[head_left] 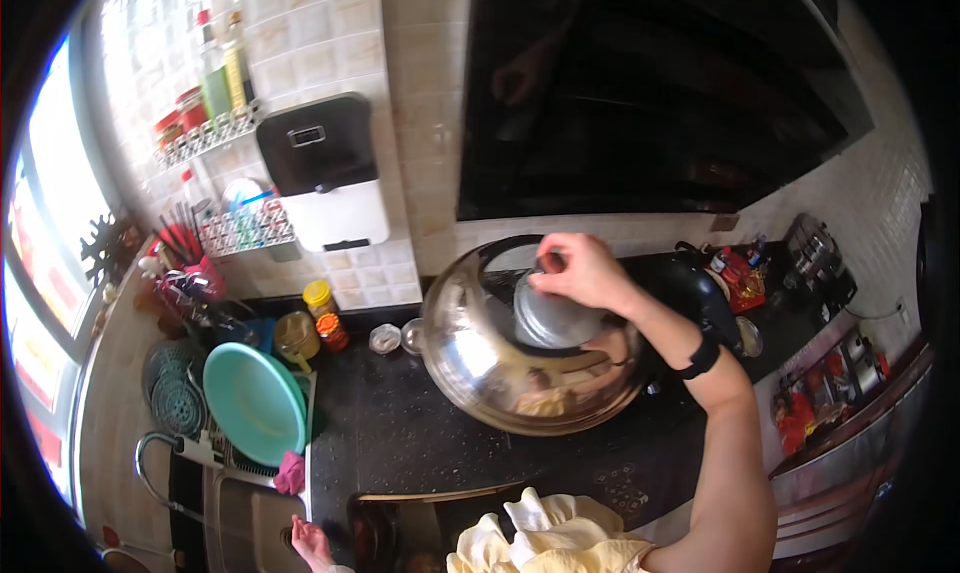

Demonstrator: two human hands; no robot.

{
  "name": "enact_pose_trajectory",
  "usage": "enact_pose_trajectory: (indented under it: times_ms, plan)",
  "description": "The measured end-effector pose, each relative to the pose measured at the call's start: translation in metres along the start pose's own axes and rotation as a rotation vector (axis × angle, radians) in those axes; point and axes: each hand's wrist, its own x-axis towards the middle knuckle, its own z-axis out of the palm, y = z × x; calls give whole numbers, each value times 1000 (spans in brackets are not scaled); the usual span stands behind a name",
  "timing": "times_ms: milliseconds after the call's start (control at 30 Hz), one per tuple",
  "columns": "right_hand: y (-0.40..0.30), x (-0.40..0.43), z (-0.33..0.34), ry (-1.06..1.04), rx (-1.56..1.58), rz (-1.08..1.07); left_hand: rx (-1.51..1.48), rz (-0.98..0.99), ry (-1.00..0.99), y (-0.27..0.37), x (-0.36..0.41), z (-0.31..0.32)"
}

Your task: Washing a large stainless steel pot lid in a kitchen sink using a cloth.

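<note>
My right hand [585, 269] grips the dark knob on top of a large domed metal lid [487, 348] with a clear central part. Under the lid the cooktop is mostly hidden, and whether the lid rests or is raised I cannot tell. My left hand [310, 541] is low in the picture, by the right edge of the steel sink [255, 524], with fingers apart and nothing in it.
A turquoise plastic basin [255, 404] leans by the sink, with a pink cloth [289, 473] near it. Jars, including a yellow-lidded one [318, 297], line the back wall. A dark wok [712, 303] sits right of the lid. The black range hood [637, 107] hangs above.
</note>
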Motion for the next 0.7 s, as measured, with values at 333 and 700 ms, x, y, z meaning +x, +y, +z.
enact_pose_trajectory:
  times_ms: [333, 700]
  plan:
    - [228, -90, -153, 406, -378, 502, 998, 374, -30, -111, -74, 93]
    - [436, -144, -178, 584, -526, 673, 27, 10, 93, -128, -22, 82]
